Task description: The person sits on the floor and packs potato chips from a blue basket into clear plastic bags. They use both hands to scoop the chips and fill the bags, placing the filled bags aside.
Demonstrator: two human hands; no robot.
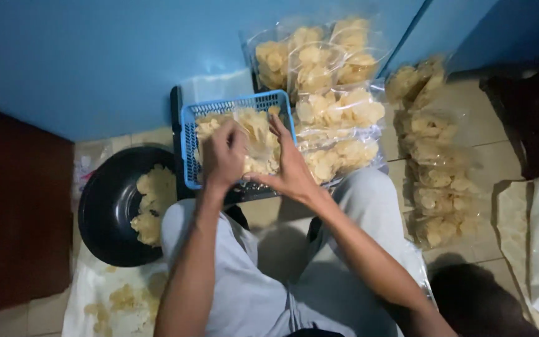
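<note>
While we work from the left of the frame across to the right, these lines keep the bagging tidy:

Black bowl point(110, 206): at the lower left, holding a few pale crackers; we judge it the loose supply, so we keep it within reach.

Left hand point(223, 156): closed, fingers curled on the top of the clear bag point(258, 142); we hold the mouth firmly so nothing spills.

Clear bag: at centre frame, sitting in the blue basket point(189, 134) and filled with crackers; we keep it upright over the basket.

Right hand point(291, 168): fingers spread against the bag's right side, touching but not clenched; we steady gently, since crackers likely break under pressure.

Filled bags point(338, 112): stacked upper centre, just beside the basket.

Second row of bags point(435, 168): along the right, on the floor.
</note>
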